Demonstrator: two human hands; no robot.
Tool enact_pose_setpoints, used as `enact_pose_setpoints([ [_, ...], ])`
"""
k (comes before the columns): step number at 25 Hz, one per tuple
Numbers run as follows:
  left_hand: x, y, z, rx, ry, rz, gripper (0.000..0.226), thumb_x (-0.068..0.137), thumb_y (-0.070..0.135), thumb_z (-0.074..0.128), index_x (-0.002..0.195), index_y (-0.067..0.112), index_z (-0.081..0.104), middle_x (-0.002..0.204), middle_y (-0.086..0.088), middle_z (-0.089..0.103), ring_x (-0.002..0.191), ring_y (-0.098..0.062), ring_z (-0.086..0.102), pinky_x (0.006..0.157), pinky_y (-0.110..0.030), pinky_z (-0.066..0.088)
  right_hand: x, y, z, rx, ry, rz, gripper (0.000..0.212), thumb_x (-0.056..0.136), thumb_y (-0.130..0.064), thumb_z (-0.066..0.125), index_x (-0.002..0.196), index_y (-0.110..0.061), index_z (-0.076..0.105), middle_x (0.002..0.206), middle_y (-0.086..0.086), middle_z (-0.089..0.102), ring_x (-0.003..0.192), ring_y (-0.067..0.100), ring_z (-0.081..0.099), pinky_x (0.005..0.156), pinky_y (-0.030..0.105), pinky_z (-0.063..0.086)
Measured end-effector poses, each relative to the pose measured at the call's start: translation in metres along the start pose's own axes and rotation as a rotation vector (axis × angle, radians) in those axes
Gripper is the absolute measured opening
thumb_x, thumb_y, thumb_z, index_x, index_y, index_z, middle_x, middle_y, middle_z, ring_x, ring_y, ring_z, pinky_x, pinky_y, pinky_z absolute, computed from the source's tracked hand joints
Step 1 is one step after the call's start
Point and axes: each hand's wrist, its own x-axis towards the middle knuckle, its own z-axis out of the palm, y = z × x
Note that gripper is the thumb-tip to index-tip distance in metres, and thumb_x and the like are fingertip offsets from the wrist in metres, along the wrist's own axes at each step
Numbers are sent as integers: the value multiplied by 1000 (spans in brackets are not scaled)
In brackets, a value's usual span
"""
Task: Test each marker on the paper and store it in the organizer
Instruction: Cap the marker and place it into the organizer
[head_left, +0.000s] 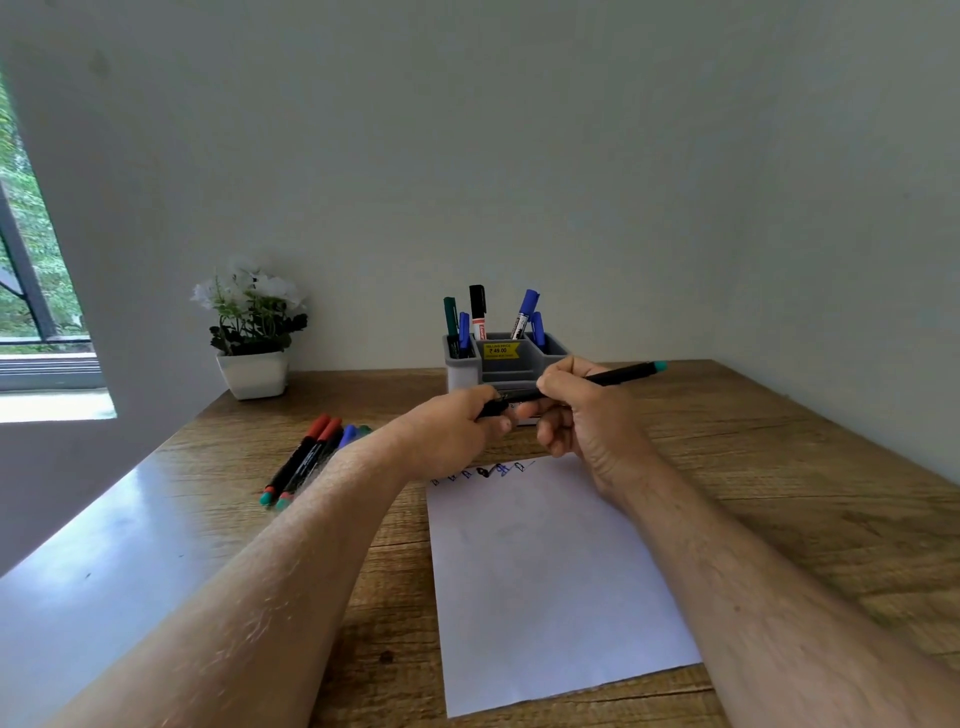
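Both hands hold one black marker (618, 376) with a teal end, level above the top of the white paper (550, 571). My right hand (582, 415) grips its barrel. My left hand (457, 426) grips the cap end, which is mostly hidden in the fingers. Small scribbles in blue and black (483, 472) run along the paper's top edge. The grey organizer (511, 364) stands just behind my hands with several markers upright in it. Loose markers (306, 460) with red, blue and green caps lie on the table to the left.
A white pot of white flowers (253, 332) stands at the back left of the wooden table (779, 467). The wall is close behind the organizer. A window is at the far left.
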Motion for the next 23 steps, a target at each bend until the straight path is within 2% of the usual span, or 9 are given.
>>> enact_pose_setpoints([
  [4, -1, 3, -1, -48, 71, 27, 22, 101, 22, 51, 123, 28, 47, 108, 1, 61, 92, -13, 60, 70, -25, 48, 2, 1, -1, -55, 26, -44, 9, 90, -16, 67, 82, -12, 67, 70, 10, 72, 42, 14, 53, 40, 22, 40],
  [7, -1, 5, -5, -406, 176, 46, 13, 102, 16, 49, 111, 25, 46, 98, -1, 59, 71, -9, 54, 60, -23, 42, 4, 1, 0, -3, 28, -27, 2, 86, -15, 72, 88, -15, 71, 67, 5, 66, 43, 13, 52, 40, 21, 39],
  [9, -1, 6, -8, -595, 232, 43, 10, 102, 12, 47, 102, 21, 50, 86, -4, 58, 61, -10, 48, 56, -24, 40, 5, 0, 1, 110, 38, 6, 12, 85, -8, 72, 87, -17, 65, 66, 6, 65, 42, 13, 52, 38, 19, 37],
  [12, -1, 7, -12, -775, 322, 31, 10, 101, 8, 50, 95, 13, 57, 75, -6, 64, 55, -11, 48, 53, -26, 44, 5, -5, 0, 286, 23, 46, 15, 86, -2, 68, 87, -16, 64, 69, 10, 67, 45, 15, 57, 37, 19, 39],
  [14, -1, 5, -14, -900, 371, 17, 7, 100, 12, 54, 98, 9, 61, 78, -9, 70, 54, -11, 52, 53, -25, 50, 3, -7, -2, 363, -13, 79, 11, 91, -9, 60, 93, -12, 70, 77, 12, 73, 50, 16, 63, 40, 20, 42],
  [17, 0, -2, -18, -1068, 430, -13, 18, 97, 19, 61, 105, 4, 66, 83, -12, 73, 58, -11, 61, 58, -23, 57, 3, -7, -3, 388, -52, 107, 26, 94, -15, 49, 102, -7, 72, 91, 16, 76, 54, 16, 66, 42, 20, 44],
  [20, 2, -6, -20, -1137, 496, -16, 20, 92, 21, 66, 106, 6, 70, 84, -13, 74, 64, -13, 67, 61, -23, 59, 4, -5, -3, 224, -36, 59, 15, 94, -13, 59, 103, -11, 70, 94, 13, 77, 51, 16, 64, 41, 21, 44],
  [23, 3, -8, -20, -1140, 568, -10, 17, 92, 20, 67, 105, 8, 68, 87, -14, 75, 68, -15, 69, 66, -27, 60, 0, 1, 0, -246, 20, -104, 9, 88, -17, 71, 97, -19, 71, 81, 1, 77, 50, 7, 63, 42, 18, 44],
])
